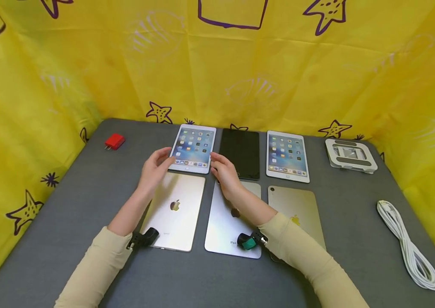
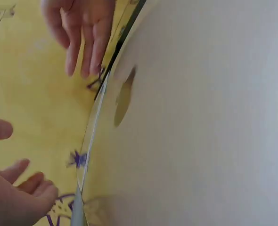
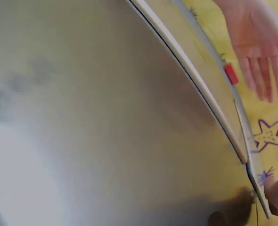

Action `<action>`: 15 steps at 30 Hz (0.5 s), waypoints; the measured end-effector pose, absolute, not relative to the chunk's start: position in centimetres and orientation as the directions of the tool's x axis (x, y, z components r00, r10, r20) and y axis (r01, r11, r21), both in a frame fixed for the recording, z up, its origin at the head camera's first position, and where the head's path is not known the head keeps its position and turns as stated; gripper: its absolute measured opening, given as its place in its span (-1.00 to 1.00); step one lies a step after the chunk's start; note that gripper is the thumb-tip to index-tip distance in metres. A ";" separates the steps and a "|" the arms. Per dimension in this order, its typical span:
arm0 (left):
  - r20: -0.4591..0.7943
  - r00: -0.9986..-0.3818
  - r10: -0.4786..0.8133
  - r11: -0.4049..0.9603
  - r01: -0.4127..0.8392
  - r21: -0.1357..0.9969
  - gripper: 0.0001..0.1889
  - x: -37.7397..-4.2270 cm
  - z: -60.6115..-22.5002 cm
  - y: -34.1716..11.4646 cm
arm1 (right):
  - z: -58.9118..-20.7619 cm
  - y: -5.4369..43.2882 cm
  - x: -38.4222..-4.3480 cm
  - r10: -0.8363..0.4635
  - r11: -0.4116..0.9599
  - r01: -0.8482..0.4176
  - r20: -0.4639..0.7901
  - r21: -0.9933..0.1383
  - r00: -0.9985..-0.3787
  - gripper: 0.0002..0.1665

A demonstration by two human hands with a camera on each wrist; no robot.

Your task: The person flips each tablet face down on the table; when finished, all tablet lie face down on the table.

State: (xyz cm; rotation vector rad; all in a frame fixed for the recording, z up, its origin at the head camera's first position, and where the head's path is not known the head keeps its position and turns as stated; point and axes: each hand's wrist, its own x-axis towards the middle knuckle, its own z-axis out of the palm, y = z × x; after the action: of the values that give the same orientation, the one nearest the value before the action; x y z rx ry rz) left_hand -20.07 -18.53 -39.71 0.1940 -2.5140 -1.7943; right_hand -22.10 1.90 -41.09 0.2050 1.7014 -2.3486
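In the head view, a white tablet [image 1: 194, 147] with its screen lit lies face up at the back left of the row. My left hand [image 1: 152, 173] is at its left edge, thumb by the lower left corner. On the opposite side, the fingertips of my right hand [image 1: 226, 176] are right at its right edge. Both hands have relaxed fingers, and neither wraps round the tablet. Under my forearms lie a gold tablet [image 1: 176, 218] and a silver tablet [image 1: 221, 226], both backs up. A dark-screened tablet [image 1: 240, 149] lies right of the white one.
Another lit white tablet [image 1: 287, 156] and a gold tablet [image 1: 300, 203], back up, lie to the right. Further right are a white and grey folded stand [image 1: 350, 155] and a bundled white cable [image 1: 406, 241]. A red charger [image 1: 115, 141] sits back left. Yellow cloth [image 1: 217, 64] surrounds the table.
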 end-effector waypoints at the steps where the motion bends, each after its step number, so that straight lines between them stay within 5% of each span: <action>1: -0.066 -0.988 -0.136 0.332 -0.109 0.937 -0.38 -20.6 -39.9 -18.7 | -41.1 1.8 -22.3 -0.102 -0.287 0.275 -0.256 -0.918 -0.961 -0.46; 10: -0.234 -0.971 -0.049 0.333 -0.237 0.913 -0.19 -23.3 -40.8 -19.3 | -41.2 0.8 -23.2 -0.154 -0.233 0.338 -0.309 -0.912 -0.939 -0.32; 15: -0.294 -0.955 -0.041 0.167 -0.297 0.940 -0.26 -24.1 -40.3 -19.6 | -41.2 0.7 -23.2 -0.154 -0.232 0.349 -0.320 -0.908 -0.935 -0.26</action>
State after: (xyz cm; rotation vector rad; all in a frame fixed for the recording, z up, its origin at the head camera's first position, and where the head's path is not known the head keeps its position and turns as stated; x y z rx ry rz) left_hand -24.09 -19.55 -40.33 0.3741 -2.5445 -2.1360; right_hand -23.23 0.71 -41.23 0.2325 1.7084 -2.2291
